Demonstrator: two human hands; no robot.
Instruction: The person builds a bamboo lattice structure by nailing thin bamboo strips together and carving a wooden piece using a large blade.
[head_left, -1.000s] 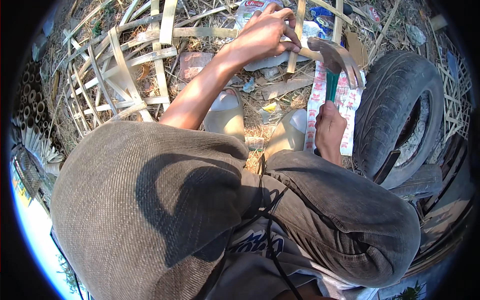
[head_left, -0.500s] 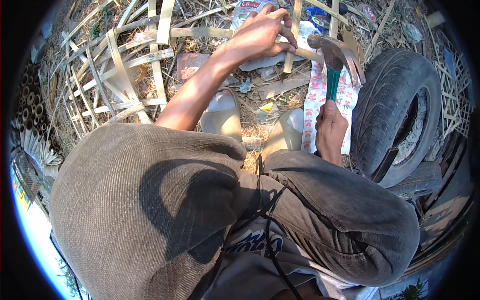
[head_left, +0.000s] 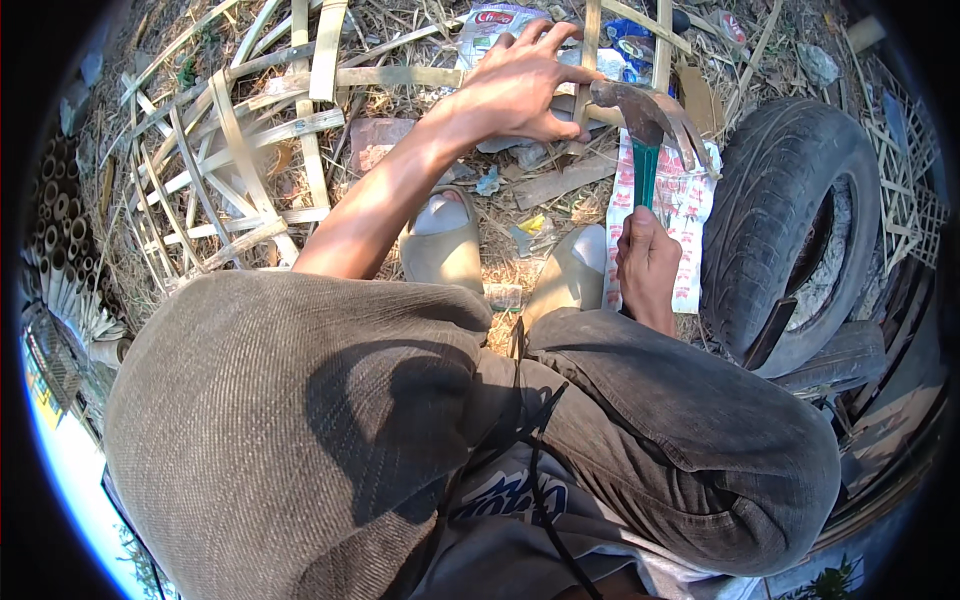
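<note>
My right hand (head_left: 650, 262) is closed round the green handle of a claw hammer (head_left: 645, 172). The rusty head is level, its face close to my left hand's fingertips and over the strips. My left hand (head_left: 525, 85) is spread open, thumb and index finger apart on either side of an upright bamboo strip (head_left: 591, 30). Whether those fingertips press on the strip cannot be made out. A short crosswise bamboo piece (head_left: 604, 115) meets the upright strip there, partly covered by the hammer head. Left of my hand, a split-bamboo lattice (head_left: 262, 150) spreads over the ground.
A worn tyre (head_left: 775, 230) lies at the right, with a printed plastic sheet (head_left: 690, 235) beside it. A flat brick (head_left: 378, 140) and a wood offcut (head_left: 568, 178) lie beyond my sandalled feet (head_left: 445, 250). Bamboo tubes (head_left: 62, 205) are stacked at the far left.
My left hand's fingers have spread from a pinch on the bamboo piece. The hammer has shifted slightly left, its head now closer to that hand's fingertips.
</note>
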